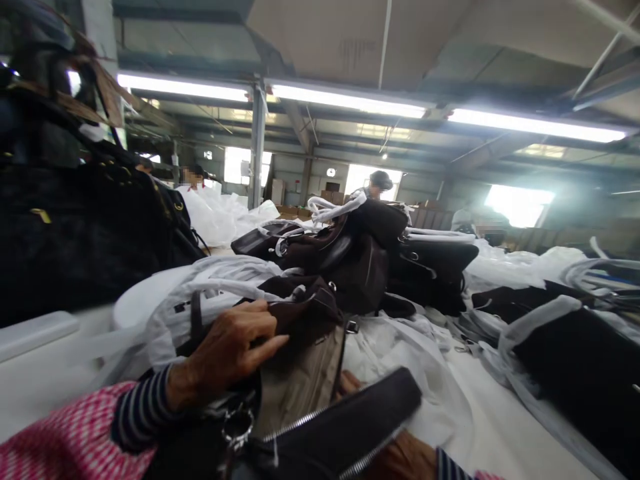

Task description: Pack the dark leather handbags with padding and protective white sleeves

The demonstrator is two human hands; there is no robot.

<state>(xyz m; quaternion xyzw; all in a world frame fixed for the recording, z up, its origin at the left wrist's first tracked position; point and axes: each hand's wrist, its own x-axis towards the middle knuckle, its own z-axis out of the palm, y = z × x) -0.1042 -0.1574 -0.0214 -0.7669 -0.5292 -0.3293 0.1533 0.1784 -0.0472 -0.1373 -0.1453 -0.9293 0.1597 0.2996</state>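
Note:
A dark brown handbag (300,380) lies unzipped in front of me, its beige lining and an inner zip pocket showing. My left hand (233,343) is closed at the bag's left upper edge, fingers curled and thumb pointing right. Low on the right, my right hand (400,457) wraps round the bag's zippered top panel (350,417). That panel hides most of the hand; a few fingertips show past its far side. A silver ring clasp (237,427) hangs at the near left of the bag. White-wrapped handles (220,287) arch just beyond my left hand.
More dark bags with wrapped handles (360,260) are piled ahead. A large black bag (90,220) stands at left, and another black bag (580,373) lies at right. White wrapping (400,353) covers part of the table. A person (380,183) is beyond the pile.

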